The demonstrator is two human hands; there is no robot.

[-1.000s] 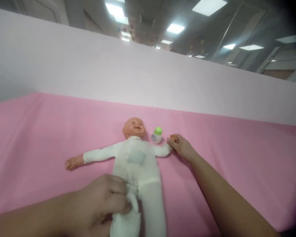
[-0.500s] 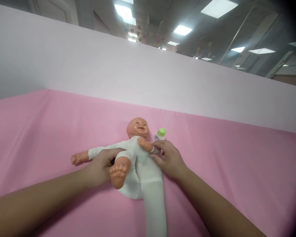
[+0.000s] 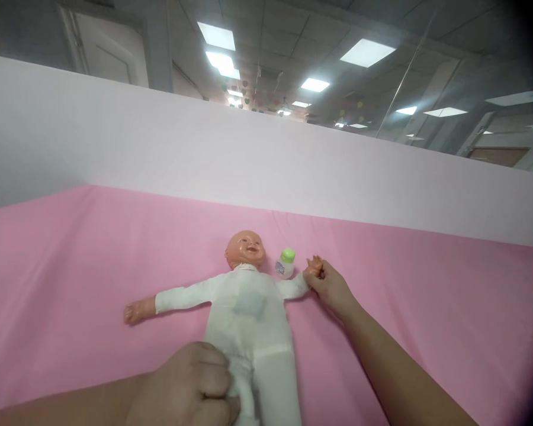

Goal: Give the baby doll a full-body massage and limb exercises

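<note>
A baby doll (image 3: 266, 331) with a white cloth body lies on its back, its head at the far end. My right hand (image 3: 335, 290) is closed around the doll's wrist, on the right side. Its small plastic fingers stick out above my grip. At the bottom, my left hand (image 3: 190, 384) is curled over the doll's leg on the left, fingers closed on it; this hand hides much of that leg. The doll's other arm (image 3: 182, 297) stretches out to the left, untouched. Beside the head stands a small clear bottle (image 3: 285, 264) with a green cap.
Pink cloth (image 3: 71, 284) covers the surface under the doll, with some creases. A white wall panel (image 3: 249, 160) rises along the far side. Above it are glass and ceiling lights (image 3: 368, 53).
The doll's right-side arm has moved off its chest and out to the right with my right hand. The raised left-side leg has come down, my left hand moving nearer. The view has tilted up.
</note>
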